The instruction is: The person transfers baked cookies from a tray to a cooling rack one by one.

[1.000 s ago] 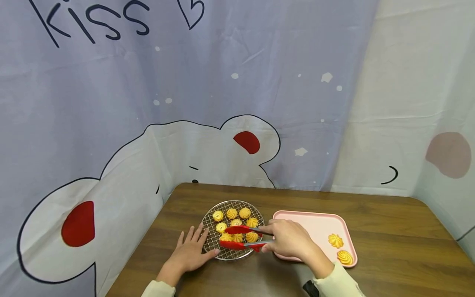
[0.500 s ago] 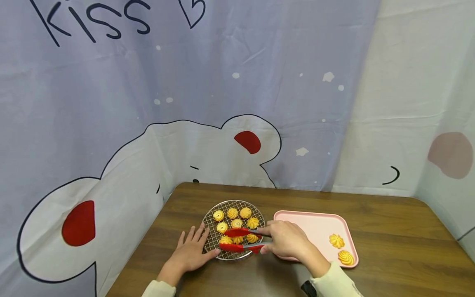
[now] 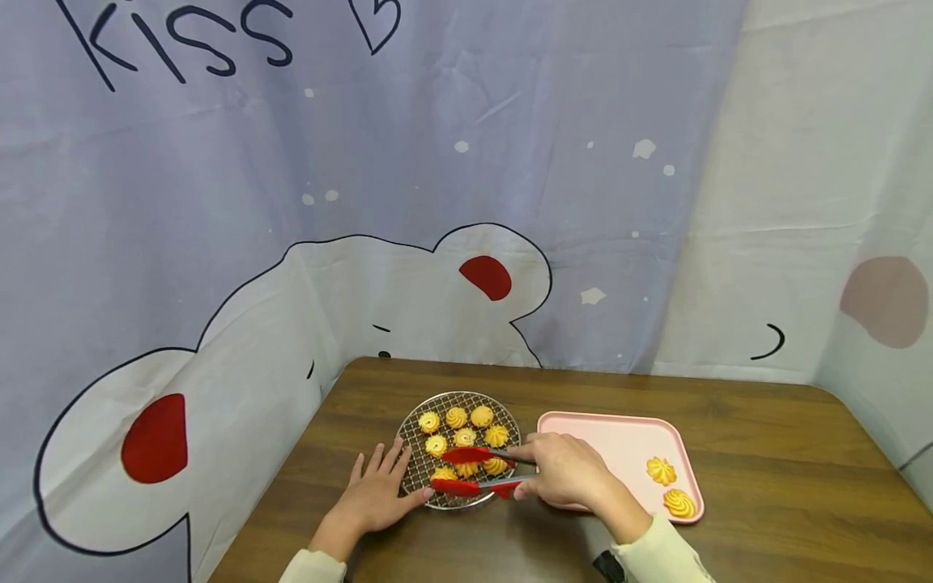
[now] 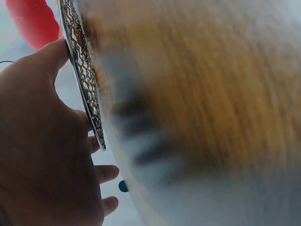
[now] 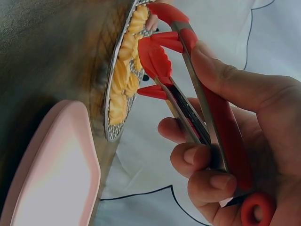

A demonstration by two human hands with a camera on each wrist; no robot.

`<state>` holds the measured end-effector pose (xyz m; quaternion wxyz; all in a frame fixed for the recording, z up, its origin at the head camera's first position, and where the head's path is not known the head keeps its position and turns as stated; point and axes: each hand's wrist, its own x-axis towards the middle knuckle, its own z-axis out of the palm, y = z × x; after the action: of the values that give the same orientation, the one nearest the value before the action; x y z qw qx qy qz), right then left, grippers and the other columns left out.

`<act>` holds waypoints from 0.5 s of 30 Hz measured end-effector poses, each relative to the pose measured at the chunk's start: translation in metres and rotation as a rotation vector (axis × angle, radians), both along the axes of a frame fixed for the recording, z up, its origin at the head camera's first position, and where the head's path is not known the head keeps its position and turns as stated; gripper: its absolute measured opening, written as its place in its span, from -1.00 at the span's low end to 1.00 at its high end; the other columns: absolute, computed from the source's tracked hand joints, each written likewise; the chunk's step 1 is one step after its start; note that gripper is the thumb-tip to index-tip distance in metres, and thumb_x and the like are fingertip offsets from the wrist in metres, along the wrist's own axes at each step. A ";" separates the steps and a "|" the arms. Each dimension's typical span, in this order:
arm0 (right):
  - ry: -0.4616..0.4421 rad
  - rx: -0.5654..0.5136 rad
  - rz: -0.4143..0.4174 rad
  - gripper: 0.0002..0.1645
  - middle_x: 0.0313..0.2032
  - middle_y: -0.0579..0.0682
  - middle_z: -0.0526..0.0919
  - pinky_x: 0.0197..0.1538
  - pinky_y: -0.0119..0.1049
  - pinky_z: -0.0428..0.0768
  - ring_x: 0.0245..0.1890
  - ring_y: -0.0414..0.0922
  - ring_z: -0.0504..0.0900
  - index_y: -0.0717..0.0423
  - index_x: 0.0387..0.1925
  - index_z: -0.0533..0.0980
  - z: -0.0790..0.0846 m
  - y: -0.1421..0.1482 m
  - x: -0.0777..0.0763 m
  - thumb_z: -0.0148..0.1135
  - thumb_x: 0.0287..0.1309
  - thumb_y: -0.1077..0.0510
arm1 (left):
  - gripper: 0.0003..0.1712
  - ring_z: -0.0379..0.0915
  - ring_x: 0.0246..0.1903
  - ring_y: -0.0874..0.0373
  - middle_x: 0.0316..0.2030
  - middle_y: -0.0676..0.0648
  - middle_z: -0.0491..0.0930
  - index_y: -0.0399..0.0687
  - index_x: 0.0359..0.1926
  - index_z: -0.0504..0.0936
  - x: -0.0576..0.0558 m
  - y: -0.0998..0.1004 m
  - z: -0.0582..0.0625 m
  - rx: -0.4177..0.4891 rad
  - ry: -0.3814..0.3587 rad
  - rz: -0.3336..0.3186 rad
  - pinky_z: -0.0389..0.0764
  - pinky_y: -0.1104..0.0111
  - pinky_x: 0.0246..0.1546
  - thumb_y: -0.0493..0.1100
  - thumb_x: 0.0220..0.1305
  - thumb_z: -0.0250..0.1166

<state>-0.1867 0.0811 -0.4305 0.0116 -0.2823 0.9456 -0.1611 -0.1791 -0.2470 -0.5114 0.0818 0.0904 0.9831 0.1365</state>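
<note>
A round wire rack (image 3: 499, 414) holds rows of yellow piped cookies (image 3: 456, 417). My left hand (image 3: 372, 490) rests at its left rim with fingers spread; in the left wrist view the thumb (image 4: 52, 52) touches the rack's edge. My right hand (image 3: 568, 470) grips a pair of tongs (image 5: 218, 132) with red tips and steel arms, held with the arms parted. Their red tips reach over the front row, one on the far side and one on the near side of the cookies there, partly hiding them.
Right of the rack lies a pink tray (image 3: 605, 441), with a star-shaped cookie (image 3: 661, 471) and a swirled cookie (image 3: 679, 504) at its right side. Both stand on a wooden table (image 3: 787, 470) before a printed curtain (image 3: 408, 162).
The tongs have shifted slightly toward the rack's near rim, uncovering a bit more of the middle row. My left hand stays in place.
</note>
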 end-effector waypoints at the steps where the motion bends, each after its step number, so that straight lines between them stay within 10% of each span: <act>1: -0.002 -0.007 -0.003 -0.31 -0.21 -0.23 0.67 -0.37 -0.18 0.49 -0.37 -0.16 0.59 -0.22 0.15 0.68 0.001 0.002 0.000 0.59 -0.12 -0.18 | 0.12 -0.15 0.54 -0.34 0.59 -0.19 0.00 -0.09 0.58 0.15 0.000 0.000 0.000 0.002 -0.001 0.000 -0.22 -0.33 0.44 0.59 0.30 -0.03; 15: 0.082 -0.024 -0.102 -0.31 -0.44 -0.40 0.47 -0.49 -0.33 0.34 -0.55 -0.32 0.34 -0.29 0.13 0.69 0.006 0.045 0.011 0.62 -0.16 -0.18 | 0.10 -0.16 0.54 -0.35 0.59 -0.20 -0.02 -0.11 0.59 0.12 0.000 0.000 -0.002 0.011 -0.006 -0.004 -0.25 -0.32 0.45 0.55 0.33 0.00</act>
<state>-0.1760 0.1257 -0.4244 -0.0387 -0.2401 0.9565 -0.1613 -0.1792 -0.2473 -0.5132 0.0845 0.0926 0.9819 0.1420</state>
